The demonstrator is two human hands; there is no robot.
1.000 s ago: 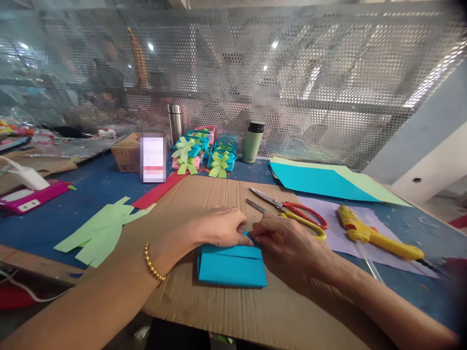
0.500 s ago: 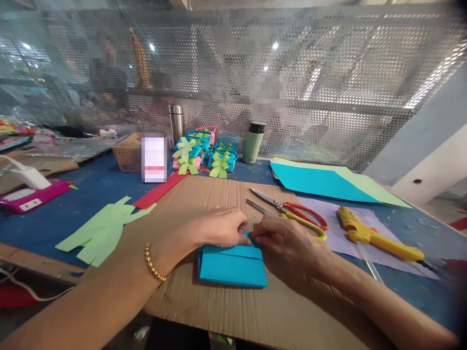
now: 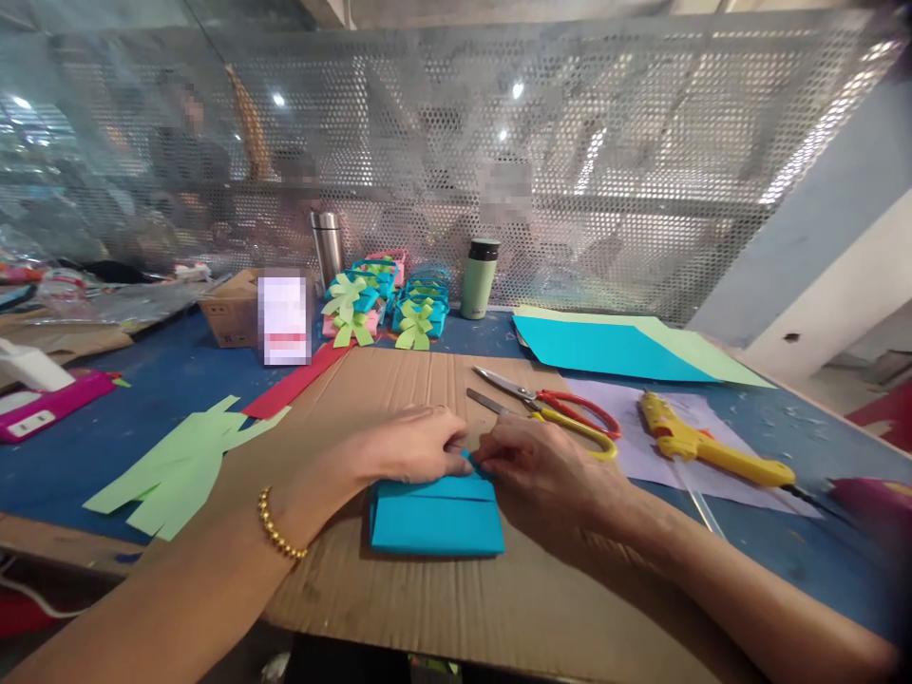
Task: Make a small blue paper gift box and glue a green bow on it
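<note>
A folded blue paper piece [image 3: 436, 521], shaped like a small flat purse, lies on a sheet of brown cardboard [image 3: 399, 608] in front of me. My left hand [image 3: 417, 445] is closed at its upper edge, thumb and fingers pinching the paper there. Close beside it, my right hand [image 3: 538, 463] pinches the upper right corner, where a bit of blue paper sticks up between the two hands. The fingertips partly hide that spot. Just beyond my right hand lie scissors [image 3: 580, 415] with red and yellow handles.
A yellow glue gun [image 3: 712, 451] rests on lilac paper [image 3: 613, 399] at right. Blue and green sheets [image 3: 619, 347] lie behind. Finished paper baskets [image 3: 420, 318], a green flask [image 3: 479, 280], a steel bottle [image 3: 328, 249] and a cardboard box [image 3: 228, 309] stand at the back. Green cut paper [image 3: 175, 470] lies left.
The camera view has turned slightly right, so everything sits a little further left. Both hands keep nearly the same pinch on the blue paper.
</note>
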